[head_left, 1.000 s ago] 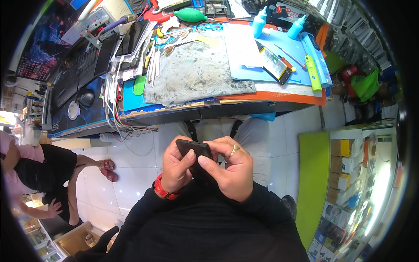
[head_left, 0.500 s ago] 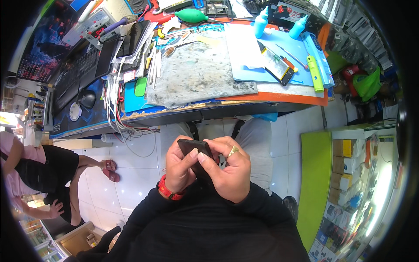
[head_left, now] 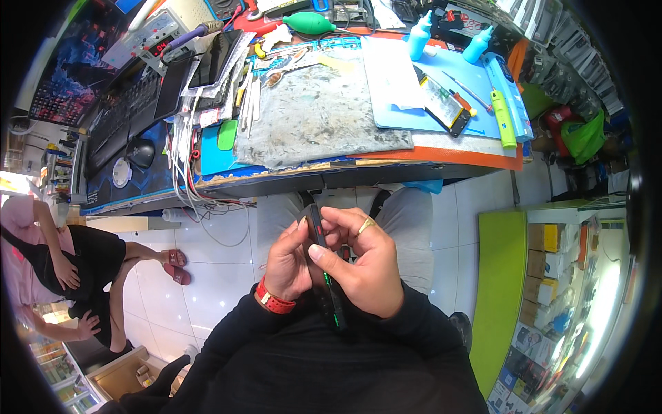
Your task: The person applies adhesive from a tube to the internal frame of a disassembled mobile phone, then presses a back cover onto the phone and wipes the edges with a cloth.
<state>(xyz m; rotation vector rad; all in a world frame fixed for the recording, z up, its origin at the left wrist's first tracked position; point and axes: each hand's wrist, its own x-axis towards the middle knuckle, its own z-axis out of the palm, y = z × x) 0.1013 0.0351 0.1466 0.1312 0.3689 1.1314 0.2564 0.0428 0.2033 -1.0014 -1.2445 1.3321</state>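
Observation:
Between both hands, above my lap, is a black phone (head_left: 332,300), turned up on its narrow edge. Red and green accents show along that side. My left hand (head_left: 287,265) is closed on it from the left, the thumb near its upper end; a red watch band is on this wrist. From the right, my right hand (head_left: 369,265) grips the same phone, with the thumb lying against its side and the fingers curled near the top. A gold ring sits on one of these fingers. The phone's broad faces are mostly hidden.
Beyond my knees stands a workbench with a stained grey mat (head_left: 317,110). A blue mat (head_left: 386,103) bears an opened phone (head_left: 445,107), a screwdriver and a light-green tool (head_left: 504,119). White cables (head_left: 183,155) hang off the front edge. Someone in pink (head_left: 52,234) is at the left.
The phone has turned from showing its dark broad face to standing on edge. My left thumb has moved off its face. The person at the left has lowered an arm.

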